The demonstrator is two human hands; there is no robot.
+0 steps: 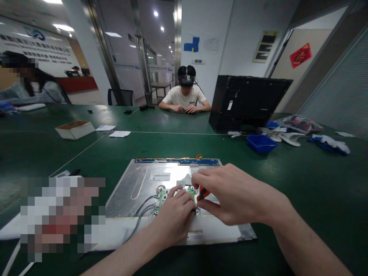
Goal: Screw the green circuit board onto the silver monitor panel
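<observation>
A flat metal display panel (123,191) lies on the table in front of me, with a white strip along its near edge and a blue circuit strip (172,161) along its far edge. On its middle sits a small green circuit board (161,195), partly covered by my hands. My left hand (178,209) rests over this board, fingers curled and close together; whatever its fingertips hold is hidden. My right hand (230,191) grips a red and black screwdriver handle (202,193) above the board's right side. The tool's tip is hidden by my fingers.
Grey cables (140,218) run from the board toward me. A black monitor (247,103) stands at the back right, near a blue tray (261,143) and gloves (330,143). An open box (74,129) sits at the left. A person (186,92) sits opposite; another (31,84) sits far left.
</observation>
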